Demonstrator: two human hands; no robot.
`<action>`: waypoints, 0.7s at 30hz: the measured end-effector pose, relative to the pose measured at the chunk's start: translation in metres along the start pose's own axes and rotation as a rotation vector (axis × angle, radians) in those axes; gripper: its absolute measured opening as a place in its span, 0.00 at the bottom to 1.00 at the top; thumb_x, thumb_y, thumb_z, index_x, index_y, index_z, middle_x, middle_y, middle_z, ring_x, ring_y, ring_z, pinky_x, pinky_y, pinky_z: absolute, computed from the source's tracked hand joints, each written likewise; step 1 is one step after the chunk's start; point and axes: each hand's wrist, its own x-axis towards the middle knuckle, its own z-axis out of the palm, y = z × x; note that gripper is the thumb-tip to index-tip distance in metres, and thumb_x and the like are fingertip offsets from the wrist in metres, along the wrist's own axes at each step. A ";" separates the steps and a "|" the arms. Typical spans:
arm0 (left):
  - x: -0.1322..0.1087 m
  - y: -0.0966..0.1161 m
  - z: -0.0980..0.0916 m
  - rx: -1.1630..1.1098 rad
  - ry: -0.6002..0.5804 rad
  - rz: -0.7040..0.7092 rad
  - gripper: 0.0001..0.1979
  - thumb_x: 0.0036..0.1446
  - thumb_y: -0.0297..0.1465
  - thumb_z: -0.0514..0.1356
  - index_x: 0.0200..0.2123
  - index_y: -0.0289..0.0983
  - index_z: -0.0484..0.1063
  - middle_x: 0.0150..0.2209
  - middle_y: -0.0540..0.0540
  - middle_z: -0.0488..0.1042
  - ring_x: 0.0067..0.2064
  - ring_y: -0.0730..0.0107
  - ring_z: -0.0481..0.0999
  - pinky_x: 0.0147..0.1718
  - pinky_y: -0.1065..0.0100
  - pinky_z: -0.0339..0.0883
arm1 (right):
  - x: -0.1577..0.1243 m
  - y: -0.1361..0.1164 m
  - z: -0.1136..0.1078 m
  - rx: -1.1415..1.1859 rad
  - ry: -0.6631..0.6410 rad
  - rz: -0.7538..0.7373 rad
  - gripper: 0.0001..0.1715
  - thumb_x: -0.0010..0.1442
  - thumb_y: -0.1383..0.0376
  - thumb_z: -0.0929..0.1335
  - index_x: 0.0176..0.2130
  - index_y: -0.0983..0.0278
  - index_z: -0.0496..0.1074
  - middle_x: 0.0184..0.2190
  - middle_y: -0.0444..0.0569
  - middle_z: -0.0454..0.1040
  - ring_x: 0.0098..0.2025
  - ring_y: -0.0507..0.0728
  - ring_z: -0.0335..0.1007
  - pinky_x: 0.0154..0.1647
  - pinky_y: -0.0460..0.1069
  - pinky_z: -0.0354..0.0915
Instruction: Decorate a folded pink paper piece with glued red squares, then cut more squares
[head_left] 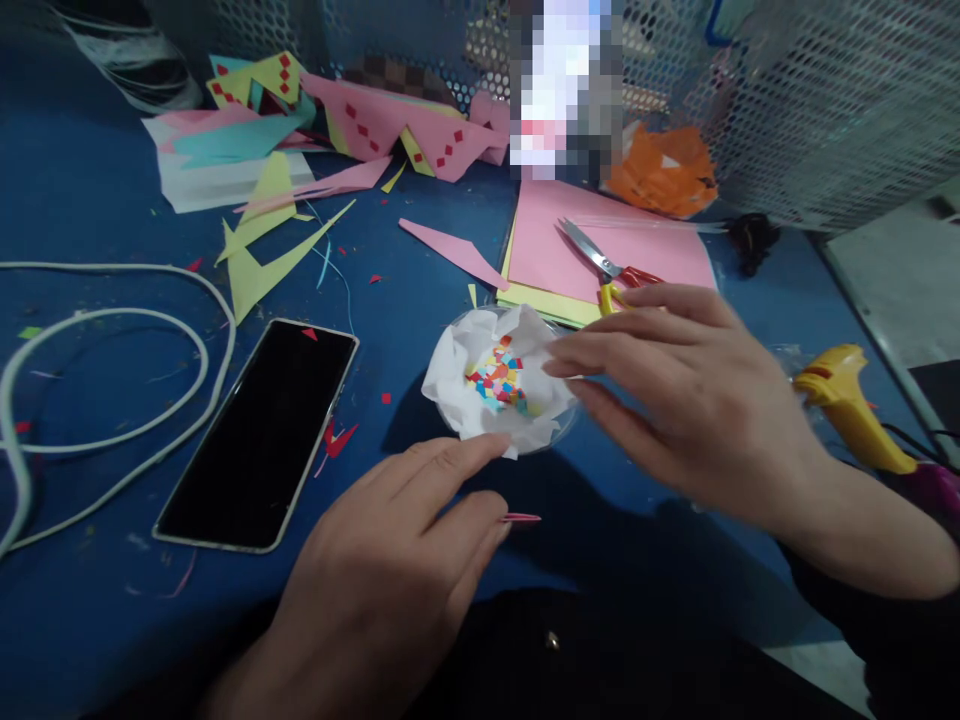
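A shallow bowl lined with crumpled white paper (450, 365) stands on the blue table. Small cut bits of coloured paper (499, 378) lie heaped in its middle. My left hand (409, 540) is at the near side of the bowl, its index fingertip at the lining's edge. Between its thumb and curled fingers it pinches a thin piece of pink paper (523, 518), seen edge-on. My right hand (667, 390) hovers at the bowl's right rim with fingers stretched out and nothing visible in them. Whether its fingertips touch the lining I cannot tell.
Left lie a black phone (259, 440) and a white cable (112, 315). Behind are paper scraps (270, 270) and pink bunting (397, 125). Scissors (592, 250) rest on a pink paper stack (540, 235); a yellow glue gun (855, 410) is at right.
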 end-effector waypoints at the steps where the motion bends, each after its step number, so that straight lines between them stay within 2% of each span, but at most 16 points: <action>1: -0.001 -0.001 0.000 -0.020 0.012 -0.001 0.11 0.66 0.27 0.58 0.34 0.39 0.81 0.51 0.46 0.82 0.48 0.58 0.82 0.47 0.57 0.77 | -0.003 0.000 -0.006 -0.034 0.019 0.034 0.08 0.68 0.69 0.65 0.45 0.62 0.73 0.39 0.51 0.84 0.41 0.61 0.79 0.54 0.60 0.66; 5: -0.004 -0.004 -0.003 -0.109 0.014 -0.019 0.09 0.64 0.26 0.60 0.38 0.41 0.82 0.54 0.47 0.80 0.52 0.65 0.80 0.52 0.64 0.72 | -0.030 -0.004 -0.029 -0.159 0.080 0.214 0.07 0.67 0.65 0.68 0.46 0.57 0.73 0.39 0.47 0.83 0.39 0.61 0.78 0.49 0.58 0.67; 8: -0.004 -0.003 -0.008 -0.116 0.042 -0.088 0.10 0.64 0.28 0.60 0.39 0.44 0.83 0.55 0.49 0.78 0.51 0.68 0.80 0.52 0.68 0.71 | -0.062 -0.008 -0.037 -0.257 0.164 0.448 0.08 0.67 0.61 0.69 0.46 0.56 0.75 0.34 0.46 0.82 0.36 0.60 0.78 0.48 0.57 0.69; 12: -0.001 0.001 -0.012 -0.161 0.139 -0.179 0.09 0.64 0.30 0.61 0.37 0.46 0.83 0.46 0.52 0.80 0.46 0.70 0.81 0.45 0.71 0.73 | -0.110 -0.006 -0.033 -0.285 0.255 0.748 0.09 0.64 0.60 0.71 0.45 0.58 0.77 0.30 0.48 0.81 0.37 0.64 0.78 0.45 0.57 0.71; 14: 0.000 0.002 -0.013 -0.284 0.136 -0.212 0.08 0.64 0.32 0.61 0.36 0.47 0.82 0.40 0.53 0.82 0.43 0.70 0.81 0.43 0.71 0.74 | -0.131 0.001 -0.032 -0.323 0.215 0.811 0.09 0.63 0.60 0.70 0.44 0.59 0.76 0.32 0.50 0.82 0.38 0.66 0.79 0.43 0.58 0.71; 16: 0.003 0.003 -0.014 -0.377 0.082 -0.285 0.07 0.63 0.36 0.63 0.35 0.47 0.82 0.36 0.54 0.83 0.39 0.68 0.81 0.40 0.71 0.75 | -0.149 0.010 -0.035 -0.376 0.094 0.842 0.12 0.64 0.59 0.68 0.45 0.62 0.75 0.38 0.56 0.83 0.41 0.68 0.79 0.42 0.59 0.70; 19: 0.007 0.006 -0.015 -0.364 0.050 -0.445 0.09 0.58 0.43 0.66 0.34 0.47 0.83 0.34 0.54 0.84 0.31 0.67 0.81 0.31 0.70 0.76 | -0.170 0.028 -0.040 -0.442 -0.039 0.869 0.19 0.64 0.59 0.65 0.51 0.66 0.73 0.46 0.64 0.81 0.46 0.71 0.78 0.44 0.60 0.68; 21: 0.011 0.009 -0.017 -0.364 0.041 -0.496 0.12 0.57 0.45 0.66 0.34 0.45 0.84 0.32 0.52 0.84 0.26 0.69 0.79 0.26 0.70 0.75 | -0.178 0.042 -0.040 -0.480 -0.097 0.887 0.22 0.61 0.60 0.65 0.52 0.68 0.73 0.46 0.65 0.81 0.46 0.72 0.77 0.43 0.61 0.67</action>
